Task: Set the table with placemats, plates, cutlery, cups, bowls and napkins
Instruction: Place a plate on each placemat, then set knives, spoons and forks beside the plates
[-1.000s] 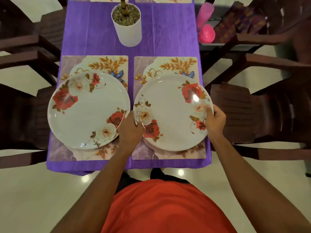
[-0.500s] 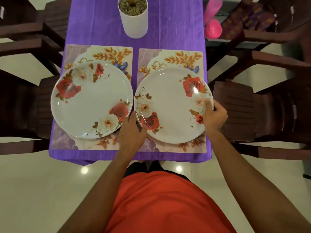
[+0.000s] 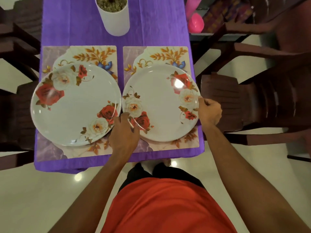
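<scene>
Two white plates with rose prints lie on two floral placemats at the near end of a table with a purple cloth (image 3: 156, 31). The left plate (image 3: 74, 106) sits on the left placemat (image 3: 50, 54) and nothing touches it. The right plate (image 3: 159, 105) rests on the right placemat (image 3: 133, 54). My left hand (image 3: 124, 133) grips the right plate's near-left rim, fingers curled over its edge. My right hand (image 3: 209, 111) pinches the same plate's right rim.
A white pot (image 3: 114, 17) with pebbles stands on the cloth beyond the mats. Dark wooden chairs flank the table, one at the right (image 3: 235, 101) and one at the left (image 3: 18, 105). A pink bottle (image 3: 195, 21) stands at the upper right, off the table.
The right plate has come down flat onto its placemat while both hands stayed on its rim. The camera has moved closer to the table.
</scene>
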`<state>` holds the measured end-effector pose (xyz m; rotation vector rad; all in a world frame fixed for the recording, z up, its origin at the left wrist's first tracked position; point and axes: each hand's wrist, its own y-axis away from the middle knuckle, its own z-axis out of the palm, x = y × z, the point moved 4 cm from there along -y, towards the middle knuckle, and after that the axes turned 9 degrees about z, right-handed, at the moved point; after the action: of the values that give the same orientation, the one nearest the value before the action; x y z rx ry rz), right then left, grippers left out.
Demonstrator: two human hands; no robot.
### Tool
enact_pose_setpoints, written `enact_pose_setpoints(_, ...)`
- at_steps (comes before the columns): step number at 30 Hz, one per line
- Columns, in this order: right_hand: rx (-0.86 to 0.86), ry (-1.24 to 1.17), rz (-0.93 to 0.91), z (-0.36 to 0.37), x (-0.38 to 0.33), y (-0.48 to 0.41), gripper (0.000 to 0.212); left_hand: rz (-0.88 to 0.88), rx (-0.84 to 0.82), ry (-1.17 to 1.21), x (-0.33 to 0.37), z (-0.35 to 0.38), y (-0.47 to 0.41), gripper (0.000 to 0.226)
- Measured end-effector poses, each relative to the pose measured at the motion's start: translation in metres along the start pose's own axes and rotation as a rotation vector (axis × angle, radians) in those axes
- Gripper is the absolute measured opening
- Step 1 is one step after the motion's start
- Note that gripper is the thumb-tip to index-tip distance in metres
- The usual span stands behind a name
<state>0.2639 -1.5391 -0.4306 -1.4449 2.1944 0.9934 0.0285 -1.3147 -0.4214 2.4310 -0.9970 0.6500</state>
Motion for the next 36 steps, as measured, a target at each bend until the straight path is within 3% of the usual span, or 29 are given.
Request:
enact_pose_setpoints(4, -0.027, -0.095, 0.056, -0.027, 0.008, -0.008, 0.023, 0.039, 0.075, 0.067, 0.035, 0.001, -0.005, 0.026)
enact_pose_setpoints(9, -0.150, -0.046, -0.111, -0.087, 0.024, -0.050, 0.026, 0.069, 0.089, 0.156, 0.099, 0.045, -0.022, 0.010)
enact_pose_setpoints(15, -0.180, 0.049, -0.324, -0.224, 0.066, -0.165, 0.027, 0.207, -0.024, 0.238, 0.240, 0.155, -0.027, 0.006)
enact_pose_setpoints(21, -0.169, 0.184, -0.428, -0.377, 0.102, -0.294, 0.029, 0.097, -0.137, 0.415, 0.398, 0.297, 0.015, 0.016)
enact_pose_setpoints(25, -0.161, 0.297, -0.523, -0.452, 0.084, -0.380, 0.023, 0.074, -0.160, 0.526, 0.511, 0.371, 0.027, 0.017)
enact_pose_setpoints(29, -0.174, 0.477, -0.800, -0.497, 0.034, -0.455, 0.021, 0.025, -0.100, 0.702, 0.620, 0.437, 0.004, 0.023)
enact_pose_setpoints(33, -0.207, 0.567, -1.031, -0.514, -0.014, -0.538, 0.022, -0.016, 0.002, 0.852, 0.710, 0.496, -0.032, 0.013)
enact_pose_setpoints(36, -0.336, 0.623, -1.167, -0.503, -0.031, -0.588, 0.022, -0.038, 0.034, 0.872, 0.759, 0.530, -0.065, 0.013)
